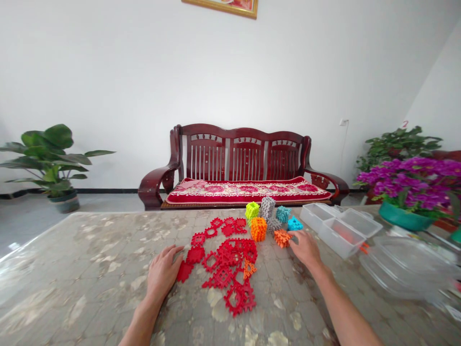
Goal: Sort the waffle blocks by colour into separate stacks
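Observation:
My left hand [163, 273] lies flat on the table, its fingers stretched out beside a solid red toothed piece [184, 271]. Many flat red interlocking pieces [230, 257], some with cut-out centres, spread across the middle, with an orange triangular piece [248, 269] among them. My right hand [306, 247] has its fingertips closed at the right side of a small stack of orange triangular pieces [281, 238]. Around that stack stand an orange stack [258, 229], a yellow-green stack [252, 211], a tall grey stack [267, 208], a lower grey stack [274, 224], a teal stack [283, 214] and blue triangular pieces [295, 223].
A translucent compartment box [340, 238] stands open at the right, near clear plastic containers [406, 264]. Purple flowers in a green pot [406, 215] are on the far right. A wooden bench [239, 144] stands beyond the patterned table [97, 264].

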Demonstrator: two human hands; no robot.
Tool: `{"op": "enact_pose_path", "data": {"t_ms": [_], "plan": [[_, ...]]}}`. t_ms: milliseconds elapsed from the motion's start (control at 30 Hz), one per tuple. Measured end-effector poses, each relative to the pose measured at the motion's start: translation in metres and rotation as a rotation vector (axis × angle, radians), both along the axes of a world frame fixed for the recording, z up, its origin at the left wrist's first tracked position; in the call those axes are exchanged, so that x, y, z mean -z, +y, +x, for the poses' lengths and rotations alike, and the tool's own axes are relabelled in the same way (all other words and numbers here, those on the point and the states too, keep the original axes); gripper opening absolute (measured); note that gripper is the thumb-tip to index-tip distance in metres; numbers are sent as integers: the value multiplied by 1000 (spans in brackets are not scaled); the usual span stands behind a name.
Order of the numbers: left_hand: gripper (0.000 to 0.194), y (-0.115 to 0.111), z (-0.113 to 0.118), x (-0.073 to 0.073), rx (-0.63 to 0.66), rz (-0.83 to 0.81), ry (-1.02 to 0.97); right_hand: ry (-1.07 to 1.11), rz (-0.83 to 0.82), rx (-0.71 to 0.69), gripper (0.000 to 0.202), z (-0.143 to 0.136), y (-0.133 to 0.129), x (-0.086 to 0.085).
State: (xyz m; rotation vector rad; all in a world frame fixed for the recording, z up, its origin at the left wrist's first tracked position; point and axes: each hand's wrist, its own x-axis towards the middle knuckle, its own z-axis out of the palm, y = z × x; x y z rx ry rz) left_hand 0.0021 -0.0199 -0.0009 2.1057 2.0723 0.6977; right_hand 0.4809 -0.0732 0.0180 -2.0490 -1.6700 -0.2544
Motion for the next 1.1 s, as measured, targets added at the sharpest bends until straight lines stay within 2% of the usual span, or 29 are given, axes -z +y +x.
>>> {"op": "enact_pose_path", "data": {"t_ms": [133,333,500,733,833,933,1033,1100], "plan": [[39,0,0,1,-1,-4,4,-23,-36,33,30,1,-2,3],[39,1,-1,2,7,10,-7,-15,-6,24,24,3,-2,3],[39,0,-1,2,-2,6,10,23,47,-12,23,6,1,0],[41,1,-1,0,6,-33,14,5,14,23,23,7,6,-7],[40,0,1,-1,3,-22,7,39,56,26,24,4,4,-5],[40,-2,2,-4,5,-30,8,134,118,-79,24,-14,-2,-3],[40,-3,3,-6,-1,-44,13,258,37,-312,24,-50,-12,-5],[40,-3,3,-6,0,-43,19,278,-46,-502,35,-78,-19,-10]]}}
